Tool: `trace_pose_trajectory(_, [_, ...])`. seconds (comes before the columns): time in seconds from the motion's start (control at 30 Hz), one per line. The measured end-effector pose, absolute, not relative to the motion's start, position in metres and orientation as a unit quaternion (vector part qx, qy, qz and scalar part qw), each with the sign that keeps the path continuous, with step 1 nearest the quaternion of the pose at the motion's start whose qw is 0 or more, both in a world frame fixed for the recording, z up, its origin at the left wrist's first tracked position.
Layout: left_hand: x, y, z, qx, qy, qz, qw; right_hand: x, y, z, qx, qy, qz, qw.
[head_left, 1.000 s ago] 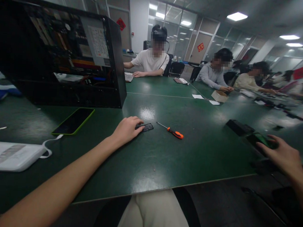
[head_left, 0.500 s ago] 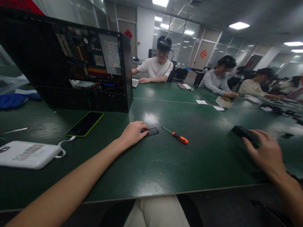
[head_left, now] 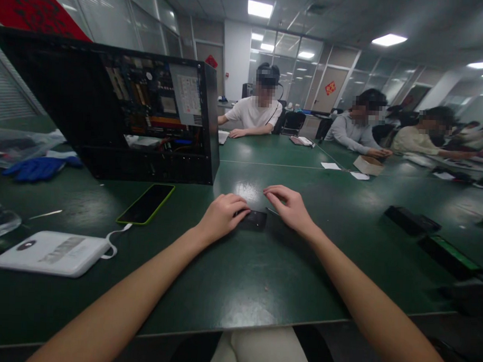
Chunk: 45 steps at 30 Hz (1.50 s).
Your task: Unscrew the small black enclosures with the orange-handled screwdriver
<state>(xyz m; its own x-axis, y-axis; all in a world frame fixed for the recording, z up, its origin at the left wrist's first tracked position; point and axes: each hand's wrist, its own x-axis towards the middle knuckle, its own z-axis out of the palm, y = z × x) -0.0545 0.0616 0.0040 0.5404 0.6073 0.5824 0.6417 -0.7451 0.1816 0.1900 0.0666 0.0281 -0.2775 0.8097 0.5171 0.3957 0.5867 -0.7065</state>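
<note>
My left hand (head_left: pixel 223 217) rests on the green table (head_left: pixel 253 287) with its fingers closed on the left end of a small flat black part (head_left: pixel 257 220). To the right of that part, my right hand (head_left: pixel 290 208) hovers low over the table, its thumb and fingers apart and nothing visible between them. The thin metal shaft of a screwdriver (head_left: pixel 271 211) shows beside my right fingers; its handle is hidden beneath the hand.
An open black computer case (head_left: pixel 210 122) stands at the back left. Nearby lie a green-edged phone (head_left: pixel 146 204), a white power bank (head_left: pixel 52 252) and a blue glove (head_left: pixel 36 168). Black blocks (head_left: pixel 412 219) sit at the right. A person in white (head_left: pixel 254 115) sits opposite.
My right hand has let go of the black block at the right and moved left, over the screwdriver. My left hand still holds the flat part. The view has shifted slightly.
</note>
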Motion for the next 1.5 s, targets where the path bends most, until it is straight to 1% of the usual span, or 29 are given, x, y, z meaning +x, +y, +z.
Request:
trace_pose_trajectory(0.1, [-0.055, 0.06, 0.005, -0.885, -0.316, -0.341, 0.029, 0.175, 0.076, 0.016, -0.39, -0.736, 0.349, 0.429])
trace_pose_trajectory(0.2, [-0.053, 0.058, 0.004, -0.876, -0.262, -0.405, 0.011, 0.173, 0.069, 0.007, -0.375, -0.713, 0.459, 0.374])
trace_pose_trajectory(0.27, [-0.05, 0.057, 0.005, -0.857, -0.247, -0.451, -0.013, 0.175, 0.062, 0.004, -0.366, -0.692, 0.513, 0.352])
trace_pose_trajectory(0.33, [-0.048, 0.055, 0.007, -0.841, -0.262, -0.471, -0.043, 0.178, 0.057, 0.002, -0.361, -0.669, 0.547, 0.349])
trace_pose_trajectory(0.43, [-0.046, 0.053, 0.01, -0.839, -0.28, -0.454, -0.108, 0.184, 0.054, 0.003, -0.353, -0.648, 0.572, 0.358])
trace_pose_trajectory(0.57, [-0.045, 0.052, 0.013, -0.838, -0.257, -0.444, -0.184, 0.191, 0.05, 0.008, -0.342, -0.648, 0.577, 0.361])
trace_pose_trajectory(0.67, [-0.042, 0.049, 0.014, -0.836, -0.233, -0.455, -0.199, 0.194, 0.046, 0.011, -0.329, -0.666, 0.568, 0.353])
trace_pose_trajectory(0.77, [-0.04, 0.047, 0.013, -0.846, -0.222, -0.451, -0.18, 0.193, 0.042, 0.013, -0.32, -0.689, 0.554, 0.341])
trace_pose_trajectory(0.93, [-0.045, 0.051, 0.009, -0.855, -0.249, -0.433, -0.14, 0.215, 0.017, 0.021, -0.355, -0.71, 0.487, 0.366])
trace_pose_trajectory(1.03, [-0.05, 0.058, 0.006, -0.851, -0.266, -0.441, -0.104, 0.262, -0.009, 0.03, -0.405, -0.707, 0.423, 0.397])
trace_pose_trajectory(1.1, [-0.052, 0.061, 0.004, -0.845, -0.273, -0.452, -0.09, 0.312, -0.026, 0.034, -0.459, -0.705, 0.349, 0.413])
trace_pose_trajectory(1.17, [-0.051, 0.063, 0.002, -0.841, -0.276, -0.458, -0.085, 0.373, -0.039, 0.035, -0.565, -0.711, 0.163, 0.385])
trace_pose_trajectory(1.23, [-0.049, 0.062, 0.0, -0.843, -0.274, -0.455, -0.084, 0.437, -0.05, 0.034, -0.676, -0.662, -0.023, 0.323])
trace_pose_trajectory(1.33, [-0.045, 0.059, -0.003, -0.853, -0.268, -0.441, -0.078, 0.519, -0.064, 0.032, -0.778, -0.545, -0.113, 0.292])
trace_pose_trajectory(1.4, [-0.042, 0.058, -0.004, -0.858, -0.265, -0.435, -0.071, 0.556, -0.072, 0.03, -0.814, -0.499, -0.135, 0.266])
trace_pose_trajectory(1.5, [-0.041, 0.056, -0.004, -0.862, -0.266, -0.428, -0.058, 0.585, -0.078, 0.023, -0.835, -0.48, -0.14, 0.23])
